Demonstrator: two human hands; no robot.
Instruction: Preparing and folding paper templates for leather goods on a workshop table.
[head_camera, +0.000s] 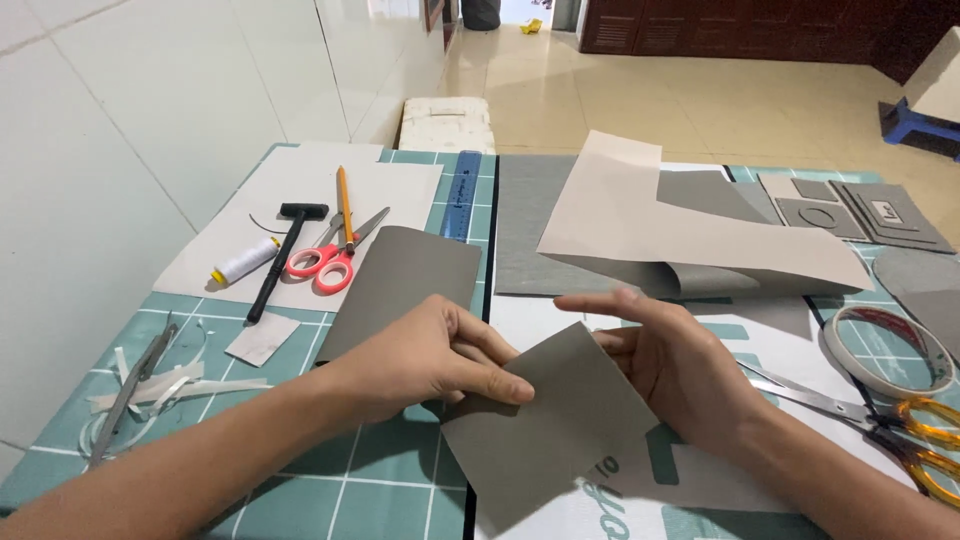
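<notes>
My left hand (430, 355) pinches the upper left edge of a grey square piece of material (545, 420), thumb on top. My right hand (670, 365) holds the same grey piece from its right side, fingers partly behind it and index finger stretched out to the left above it. The piece is lifted a little over the green cutting mat (390, 470). Just behind my left hand lies a second, longer grey sheet (400, 280), flat on the mat.
Red-handled scissors (330, 262), a pencil (345, 205), a black mallet (285, 250) and a thread spool (245, 262) lie at the back left. A blue ruler (462, 195), large grey and beige sheets (650, 230), a tape roll (885, 350) and orange-handled scissors (900, 430) are on the right.
</notes>
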